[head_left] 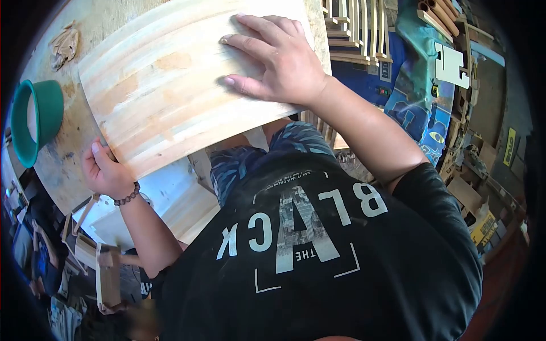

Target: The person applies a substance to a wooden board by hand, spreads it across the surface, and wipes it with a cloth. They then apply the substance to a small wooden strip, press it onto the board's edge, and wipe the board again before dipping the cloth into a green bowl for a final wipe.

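Observation:
A pale wooden board (170, 85) made of glued strips lies on a round worktable (62, 159), its near edge overhanging toward my body. My right hand (273, 59) rests flat on the board's right part, fingers spread and pressing down. My left hand (102, 170), with a bead bracelet at the wrist, grips the board's lower left corner from below, thumb on the edge.
A green plastic basin (34, 119) stands on the table at the left. A crumpled scrap (63, 45) lies at the table's far left. Wooden slatted frames (352, 28) and cut wooden pieces (449, 62) stand to the right. More wood parts (108, 273) lie below the table.

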`<state>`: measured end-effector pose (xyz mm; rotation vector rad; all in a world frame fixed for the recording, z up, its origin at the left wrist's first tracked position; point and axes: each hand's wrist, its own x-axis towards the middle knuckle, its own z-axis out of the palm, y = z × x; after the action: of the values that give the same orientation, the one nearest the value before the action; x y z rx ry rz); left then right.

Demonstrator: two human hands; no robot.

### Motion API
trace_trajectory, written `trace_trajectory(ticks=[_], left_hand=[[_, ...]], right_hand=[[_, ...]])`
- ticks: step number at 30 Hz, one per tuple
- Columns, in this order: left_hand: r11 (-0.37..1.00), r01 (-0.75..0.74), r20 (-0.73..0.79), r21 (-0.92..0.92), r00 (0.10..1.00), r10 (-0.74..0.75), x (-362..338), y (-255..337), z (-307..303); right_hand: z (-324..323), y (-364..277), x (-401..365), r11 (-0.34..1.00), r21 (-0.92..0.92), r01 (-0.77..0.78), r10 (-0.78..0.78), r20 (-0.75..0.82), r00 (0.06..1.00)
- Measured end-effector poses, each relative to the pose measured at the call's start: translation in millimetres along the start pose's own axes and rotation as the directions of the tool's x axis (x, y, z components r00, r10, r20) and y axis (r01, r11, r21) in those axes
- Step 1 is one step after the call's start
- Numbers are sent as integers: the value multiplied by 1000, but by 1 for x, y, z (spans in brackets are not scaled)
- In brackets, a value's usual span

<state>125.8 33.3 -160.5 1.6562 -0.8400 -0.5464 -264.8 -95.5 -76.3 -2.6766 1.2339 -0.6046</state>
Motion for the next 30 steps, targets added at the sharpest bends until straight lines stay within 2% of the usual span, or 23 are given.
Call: trace_trajectory(ticks=[4,8,12,15,18,21,23,25,27,28,30], left_hand=[[999,-41,-2,-13,999,41,0,10,7],[997,-78,-4,-13,997,78,0,11,11],[995,-101,3,24,995,101,0,12,11],[995,-88,2,35,996,88,0,12,11],[996,-84,-17,10,996,84,-1,11,11],[998,-59,-6,20,998,59,-1,18,17],[999,-46,3,25,999,46,0,18,18],[997,33,53,71,998,-37,-2,32,20],[1000,4,114,16,993,-6,-7,39,23],[1000,-2,143,-6,990,3,-1,10,17],[987,-69,76,146,995,58,-3,25,20]], right_hand=[[-2,11,1,995,92,34,-35,8,999],[3,15,-4,966,238,-105,131,-95,987],[-3,4,2,996,63,-58,62,-66,996],[1,2,2,998,37,-49,52,-84,995],[4,12,-6,993,113,19,-9,-94,996],[-5,19,-13,985,174,21,-6,-87,996],[-8,18,-11,976,213,-39,64,-110,992],[-8,16,-11,962,258,-89,119,-100,988],[-7,17,-16,952,283,-118,142,-67,988],[-7,16,-17,927,339,-161,180,-25,983],[1,22,-20,928,348,-132,155,-39,987]])
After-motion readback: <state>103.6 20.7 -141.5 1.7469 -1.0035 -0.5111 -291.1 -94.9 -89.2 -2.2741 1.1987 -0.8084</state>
